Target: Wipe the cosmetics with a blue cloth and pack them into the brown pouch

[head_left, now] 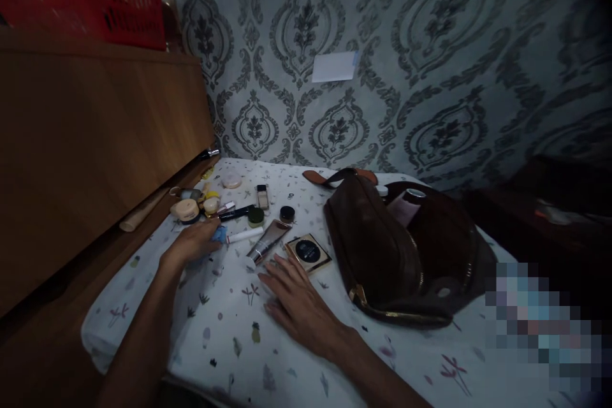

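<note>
Left hand (pixel 196 241) at blue packet (pixel 220 234), right hand (pixel 303 309) by tube (pixel 268 242).
We can't tell if the left fingers clamp the packet or just touch it; right fingers are spread apart, holding nothing. We'd keep the left touch low and light so the nearby white stick (pixel 245 235) doesn't roll. Tube lies on the printed sheet (pixel 229 312) between our 2 hands, left of the compact (pixel 308 252); long axis diagonal, pale end pointing near-left, brown end far-right.
</note>
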